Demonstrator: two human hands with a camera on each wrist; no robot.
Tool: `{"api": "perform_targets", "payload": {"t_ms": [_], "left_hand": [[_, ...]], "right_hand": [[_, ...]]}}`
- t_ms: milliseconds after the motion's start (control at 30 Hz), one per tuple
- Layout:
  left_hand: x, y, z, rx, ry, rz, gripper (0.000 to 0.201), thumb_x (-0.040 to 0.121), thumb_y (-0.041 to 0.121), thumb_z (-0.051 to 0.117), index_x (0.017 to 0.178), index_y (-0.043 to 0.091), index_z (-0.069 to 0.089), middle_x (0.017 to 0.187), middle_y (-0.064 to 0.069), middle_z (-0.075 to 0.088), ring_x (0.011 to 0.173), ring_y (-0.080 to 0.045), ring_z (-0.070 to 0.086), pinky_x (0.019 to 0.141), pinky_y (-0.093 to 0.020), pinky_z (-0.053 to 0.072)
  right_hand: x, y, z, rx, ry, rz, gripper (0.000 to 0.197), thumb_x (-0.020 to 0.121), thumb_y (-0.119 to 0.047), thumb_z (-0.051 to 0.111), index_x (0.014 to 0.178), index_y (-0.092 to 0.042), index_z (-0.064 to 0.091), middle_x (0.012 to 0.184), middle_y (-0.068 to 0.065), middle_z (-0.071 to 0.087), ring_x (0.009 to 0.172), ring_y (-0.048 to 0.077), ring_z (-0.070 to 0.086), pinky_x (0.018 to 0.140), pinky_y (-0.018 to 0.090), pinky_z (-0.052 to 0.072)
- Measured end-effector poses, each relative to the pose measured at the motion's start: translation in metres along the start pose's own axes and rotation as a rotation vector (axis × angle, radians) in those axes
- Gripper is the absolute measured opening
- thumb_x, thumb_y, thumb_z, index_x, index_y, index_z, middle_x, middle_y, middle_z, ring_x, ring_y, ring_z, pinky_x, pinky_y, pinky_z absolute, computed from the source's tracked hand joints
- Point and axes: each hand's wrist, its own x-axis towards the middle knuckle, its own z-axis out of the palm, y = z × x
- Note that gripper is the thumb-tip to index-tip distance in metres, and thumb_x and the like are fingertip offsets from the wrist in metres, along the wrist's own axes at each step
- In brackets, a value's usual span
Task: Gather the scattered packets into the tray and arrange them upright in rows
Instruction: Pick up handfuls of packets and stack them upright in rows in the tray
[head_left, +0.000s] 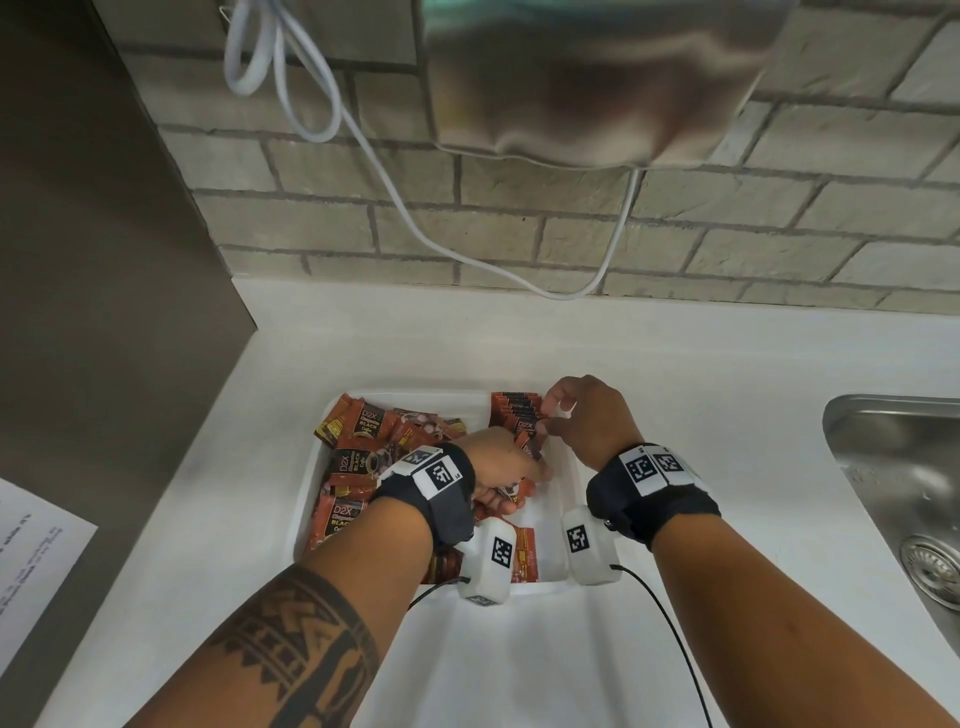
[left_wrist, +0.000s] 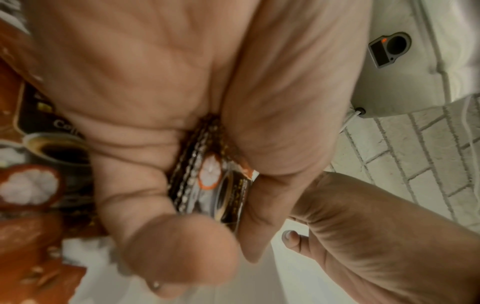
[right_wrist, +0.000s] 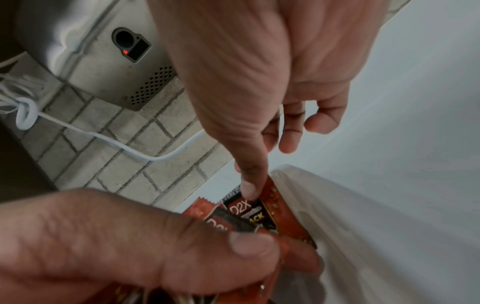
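Observation:
A white tray (head_left: 306, 488) sits on the white counter. Loose red and black coffee packets (head_left: 358, 457) lie piled in its left half, and a row of upright packets (head_left: 514, 408) stands at its back right. My left hand (head_left: 498, 462) hovers over the tray's middle and grips a stack of packets (left_wrist: 205, 176) between palm and thumb. My right hand (head_left: 587, 415) is at the near end of the row. Its thumb and a finger pinch the top edge of one packet (right_wrist: 249, 214), just beyond the left hand (right_wrist: 130, 236) and beside the tray wall (right_wrist: 350, 226).
A steel sink (head_left: 893, 493) is set into the counter at the right. A printed sheet (head_left: 31, 545) lies at the left edge. On the brick wall hang a metal appliance (head_left: 571, 78) and a looping white cable (head_left: 415, 228). A dark panel borders the left.

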Motion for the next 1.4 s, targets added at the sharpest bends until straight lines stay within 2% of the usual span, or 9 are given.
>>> {"api": "perform_targets", "payload": {"t_ms": [400,600,733,833,933,1033,1133,1267,1400], "left_hand": [[0.007,-0.007,0.001,-0.052,-0.033,-0.006,0.020,0.098,0.023,0.066,0.095,0.003,0.064,0.095,-0.011,0.065,0.060,-0.015,0.058,0.050,-0.020,0.054],[0.001,-0.009,-0.002,-0.109,-0.041,0.005,0.010,0.095,0.011,0.066,0.100,0.002,0.066,0.089,-0.010,0.064,0.063,-0.014,0.060,0.056,-0.022,0.057],[-0.009,-0.012,-0.009,-0.352,-0.087,0.060,0.029,0.094,0.000,0.067,0.123,0.000,0.064,0.126,-0.016,0.063,0.091,-0.019,0.065,0.067,-0.025,0.061],[-0.017,-0.012,-0.015,-0.460,-0.123,0.204,0.022,0.092,0.001,0.070,0.112,0.011,0.068,0.115,-0.007,0.071,0.097,-0.014,0.068,0.073,-0.026,0.060],[-0.023,-0.013,-0.016,-0.421,-0.089,0.309,0.022,0.090,0.007,0.075,0.107,0.018,0.069,0.108,-0.004,0.070,0.093,-0.012,0.069,0.069,-0.024,0.058],[-0.024,-0.015,-0.015,-0.422,-0.092,0.376,0.032,0.090,0.006,0.074,0.118,0.019,0.067,0.105,0.000,0.072,0.092,-0.011,0.069,0.069,-0.024,0.057],[-0.024,-0.018,-0.015,-0.427,-0.067,0.411,0.041,0.088,0.006,0.076,0.127,0.013,0.065,0.103,-0.002,0.073,0.093,-0.014,0.070,0.067,-0.025,0.057],[-0.024,-0.017,-0.015,-0.416,0.018,0.425,0.033,0.085,0.007,0.080,0.115,0.014,0.070,0.098,-0.001,0.075,0.088,-0.012,0.072,0.066,-0.025,0.058],[-0.028,-0.019,-0.028,-0.362,0.117,0.244,0.036,0.080,0.021,0.086,0.110,0.007,0.073,0.100,-0.007,0.070,0.080,-0.015,0.070,0.072,-0.031,0.062]], "right_hand": [[0.000,0.001,0.002,-0.006,-0.002,-0.010,0.014,0.080,-0.015,0.078,0.084,-0.021,0.066,0.083,-0.011,0.051,0.082,0.011,0.052,0.062,0.012,0.033],[-0.007,0.002,-0.005,0.021,0.015,-0.030,0.015,0.080,-0.019,0.080,0.086,-0.025,0.067,0.088,-0.010,0.053,0.080,0.007,0.051,0.065,0.012,0.033],[-0.019,0.003,-0.012,0.074,0.023,-0.080,0.009,0.084,-0.030,0.076,0.084,-0.027,0.067,0.085,-0.012,0.064,0.075,-0.002,0.056,0.061,0.009,0.033],[-0.028,0.001,-0.017,0.158,-0.088,-0.087,0.008,0.085,-0.034,0.076,0.082,-0.031,0.069,0.079,-0.013,0.069,0.072,-0.006,0.058,0.066,0.014,0.040],[-0.027,0.001,-0.020,0.359,-0.141,-0.055,0.008,0.082,-0.026,0.080,0.086,-0.025,0.073,0.083,0.001,0.073,0.077,0.009,0.064,0.078,0.031,0.049],[-0.025,-0.001,-0.026,0.482,-0.123,-0.053,0.009,0.080,-0.018,0.082,0.085,-0.018,0.075,0.086,0.014,0.073,0.076,0.018,0.062,0.077,0.040,0.050],[-0.025,-0.004,-0.031,0.574,-0.099,-0.062,0.008,0.079,-0.014,0.082,0.082,-0.014,0.075,0.081,0.013,0.073,0.072,0.018,0.063,0.074,0.034,0.049],[-0.025,-0.011,-0.030,0.574,-0.015,-0.064,0.009,0.078,-0.015,0.083,0.075,-0.020,0.076,0.077,0.007,0.074,0.071,0.015,0.065,0.072,0.031,0.050],[-0.025,-0.014,-0.034,0.407,0.075,-0.079,0.007,0.082,-0.021,0.080,0.077,-0.023,0.076,0.074,-0.005,0.072,0.062,0.003,0.058,0.061,0.014,0.043]]}}
